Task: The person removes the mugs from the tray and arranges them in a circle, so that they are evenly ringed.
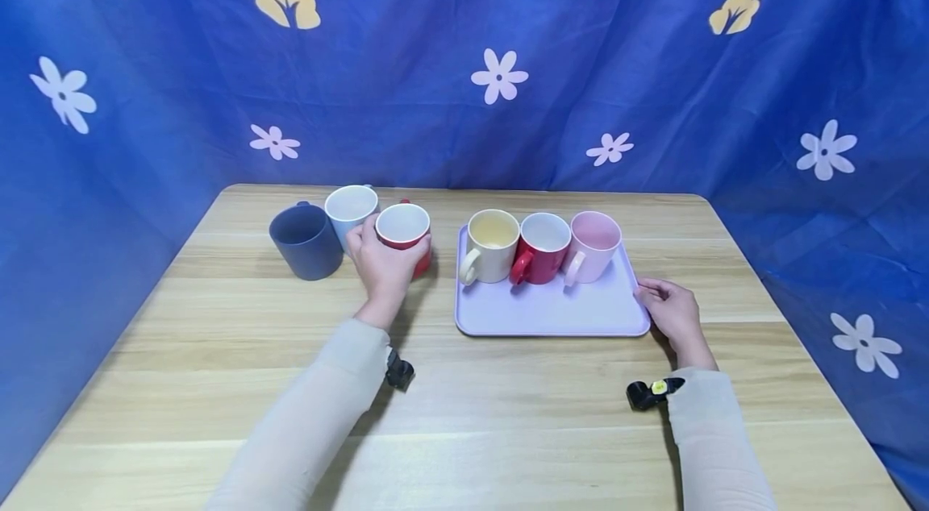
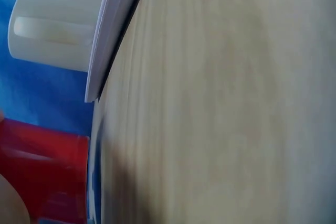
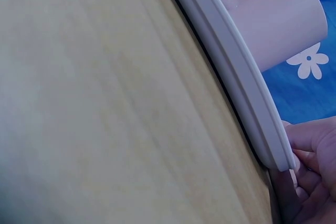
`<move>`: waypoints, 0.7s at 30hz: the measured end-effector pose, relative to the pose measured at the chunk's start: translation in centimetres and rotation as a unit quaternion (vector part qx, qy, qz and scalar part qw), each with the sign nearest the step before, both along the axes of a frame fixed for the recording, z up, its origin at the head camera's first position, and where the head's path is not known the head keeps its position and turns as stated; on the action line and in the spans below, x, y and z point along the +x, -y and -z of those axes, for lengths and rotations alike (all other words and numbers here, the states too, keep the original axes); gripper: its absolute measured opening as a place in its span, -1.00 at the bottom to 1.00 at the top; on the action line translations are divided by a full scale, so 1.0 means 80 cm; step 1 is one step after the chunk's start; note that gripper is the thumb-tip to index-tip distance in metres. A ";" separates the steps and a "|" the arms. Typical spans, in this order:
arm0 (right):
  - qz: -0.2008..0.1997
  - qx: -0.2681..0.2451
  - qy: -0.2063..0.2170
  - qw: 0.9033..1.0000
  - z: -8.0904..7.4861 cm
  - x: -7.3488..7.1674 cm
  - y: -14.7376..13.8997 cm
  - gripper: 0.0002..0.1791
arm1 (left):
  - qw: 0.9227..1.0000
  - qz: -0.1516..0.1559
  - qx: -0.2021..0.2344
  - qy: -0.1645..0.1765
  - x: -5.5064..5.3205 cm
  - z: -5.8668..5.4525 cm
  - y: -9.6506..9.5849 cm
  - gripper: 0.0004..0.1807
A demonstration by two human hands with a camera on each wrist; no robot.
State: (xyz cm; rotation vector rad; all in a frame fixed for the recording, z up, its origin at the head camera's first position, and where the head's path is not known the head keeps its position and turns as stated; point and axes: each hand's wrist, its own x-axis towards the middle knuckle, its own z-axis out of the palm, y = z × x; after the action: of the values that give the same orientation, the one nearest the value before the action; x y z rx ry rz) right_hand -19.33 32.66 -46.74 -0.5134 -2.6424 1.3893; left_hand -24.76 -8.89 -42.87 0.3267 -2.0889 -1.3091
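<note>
My left hand (image 1: 385, 268) is wrapped around a red mug (image 1: 403, 229) with a white inside, left of the lavender tray. In the left wrist view the base of this red mug (image 2: 44, 174) is close over the table. At the tray's right edge, my right hand (image 1: 671, 309) pinches the rim of the lavender tray (image 1: 551, 321), thumb near the top and the other fingers curled lower, as the right wrist view shows. Along the back of the tray stand a cream mug (image 1: 497, 257), another red mug (image 1: 544, 257) and a pink mug (image 1: 597, 249), all upright.
Just left of my left hand stand a light blue mug (image 1: 348, 214) and a dark blue mug (image 1: 308, 245), side by side. Everything is on a wooden table (image 1: 493, 422). A blue flowered curtain (image 1: 406, 51) hangs behind the table and along its sides.
</note>
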 end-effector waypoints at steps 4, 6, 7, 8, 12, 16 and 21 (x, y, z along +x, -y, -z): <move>-0.002 -0.002 -0.006 1.000 0.001 0.000 -0.001 -0.62 | 1.000 -0.020 0.009 0.007 -0.002 0.001 -0.004 -0.16; -0.004 -0.005 -0.005 1.000 0.001 0.000 -0.001 -0.62 | 0.999 -0.032 0.015 0.016 -0.004 0.002 -0.006 -0.13; -0.004 -0.005 -0.004 1.000 0.000 0.001 -0.001 -0.61 | 0.999 -0.039 0.016 0.020 -0.006 0.002 -0.007 -0.12; -0.003 -0.005 -0.002 1.000 0.000 0.001 -0.001 -0.62 | 0.998 -0.045 0.019 0.025 -0.007 0.003 -0.008 -0.11; 0.000 -0.007 0.005 1.000 -0.001 0.001 0.001 -0.62 | 0.997 -0.071 0.025 0.031 -0.011 0.005 -0.010 -0.09; 0.000 -0.009 0.007 1.000 -0.001 0.001 0.001 -0.63 | 0.996 -0.087 0.024 0.028 -0.015 0.007 -0.010 -0.09; 0.001 -0.014 0.003 1.000 -0.001 0.001 0.000 -0.62 | 0.995 -0.096 0.019 0.025 -0.018 0.008 -0.012 -0.09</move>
State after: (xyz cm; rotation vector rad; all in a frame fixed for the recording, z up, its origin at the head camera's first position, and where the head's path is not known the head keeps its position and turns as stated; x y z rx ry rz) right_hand -19.28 32.65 -46.66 -0.5237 -2.6296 1.4287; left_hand -26.23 -7.95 -43.48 0.5675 -2.0191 -1.2370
